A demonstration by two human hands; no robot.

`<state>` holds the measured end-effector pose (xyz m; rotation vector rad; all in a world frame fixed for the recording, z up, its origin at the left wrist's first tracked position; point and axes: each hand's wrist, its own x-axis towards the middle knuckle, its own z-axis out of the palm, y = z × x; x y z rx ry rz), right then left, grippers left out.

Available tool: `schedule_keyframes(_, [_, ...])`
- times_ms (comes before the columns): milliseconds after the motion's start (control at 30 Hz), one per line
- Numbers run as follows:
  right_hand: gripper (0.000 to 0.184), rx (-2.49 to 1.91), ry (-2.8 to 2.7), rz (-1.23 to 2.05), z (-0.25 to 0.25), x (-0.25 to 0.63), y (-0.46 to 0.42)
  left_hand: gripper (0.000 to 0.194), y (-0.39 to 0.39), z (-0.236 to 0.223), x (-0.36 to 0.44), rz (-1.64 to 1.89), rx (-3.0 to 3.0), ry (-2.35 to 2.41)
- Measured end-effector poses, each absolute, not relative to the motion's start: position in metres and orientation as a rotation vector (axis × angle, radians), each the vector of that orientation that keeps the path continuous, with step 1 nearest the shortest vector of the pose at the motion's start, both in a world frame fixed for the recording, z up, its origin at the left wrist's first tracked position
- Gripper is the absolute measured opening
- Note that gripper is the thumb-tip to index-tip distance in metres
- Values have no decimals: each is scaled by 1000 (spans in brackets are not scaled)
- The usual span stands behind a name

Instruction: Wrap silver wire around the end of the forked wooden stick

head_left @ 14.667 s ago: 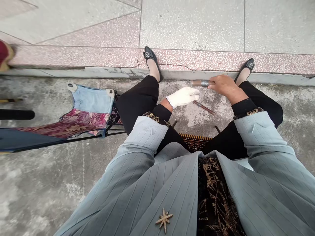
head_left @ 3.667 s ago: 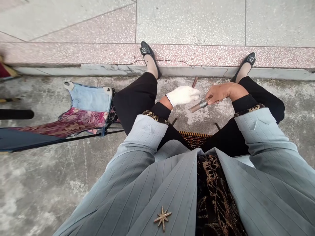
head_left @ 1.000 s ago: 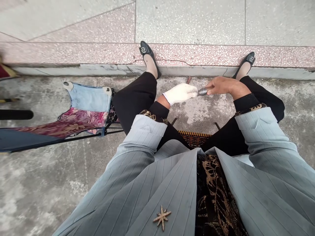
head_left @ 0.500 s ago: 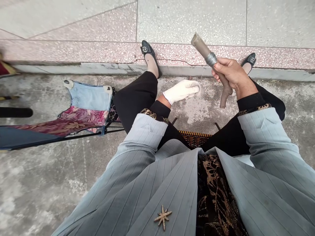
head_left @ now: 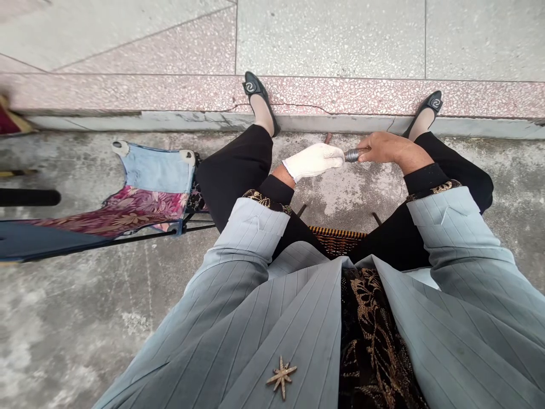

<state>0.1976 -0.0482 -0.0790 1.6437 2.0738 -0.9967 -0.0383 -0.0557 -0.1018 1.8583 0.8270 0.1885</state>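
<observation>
My right hand (head_left: pixel 386 147), bare, is wrapped round a brown stick (head_left: pixel 361 151), low between my knees. Thin metal wire (head_left: pixel 351 155) is wound in a tight silvery coil round the stick, just beyond my right fingertips. My left hand (head_left: pixel 315 161) wears a white knitted glove. Its fingers are pinched together and meet the left side of the coil, where a wire strand ran at the glove earlier. The glove hides the far end of the stick, and most of the other end is hidden by my right hand.
A folding chair with blue and maroon flowered cloth (head_left: pixel 145 201) stands at the left. Part of a woven seat (head_left: pixel 340 241) shows between my legs. A low step edge (head_left: pixel 187 119) crosses ahead, my shoes on it. A small reddish-brown piece (head_left: pixel 328 138) lies beyond my glove.
My right hand has brought the stick down and left, from raised and tilted to nearly level, so that its wire coil meets the glove. My left hand has hardly moved.
</observation>
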Motion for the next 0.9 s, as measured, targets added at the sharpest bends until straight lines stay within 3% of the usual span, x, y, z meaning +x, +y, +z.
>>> schedule_keyframes(167, [29,1436,2059,-1177,-82,203,-47,23,-50,-111,-41,255,1979,797])
schedule_keyframes(400, [43,1124,1918,-1702,-80,208,-49,24,-49,-111,-44,250,1888,748])
schedule_keyframes(567, [40,1398,2023,-2019,-63,217,-55,16,-48,-124,-40,318,1588,771])
schedule_keyframes(733, [35,1783,2221,-2526,-59,213,-55,23,-53,-120,-34,378,1448,690])
schedule_keyframes(800, [27,2089,2177,-2424,-69,209,-51,23,-57,-113,-32,353,1474,712])
schedule_keyframes(900, [18,2296,2183,-1830,-88,210,-43,23,-60,-105,-32,275,1588,776])
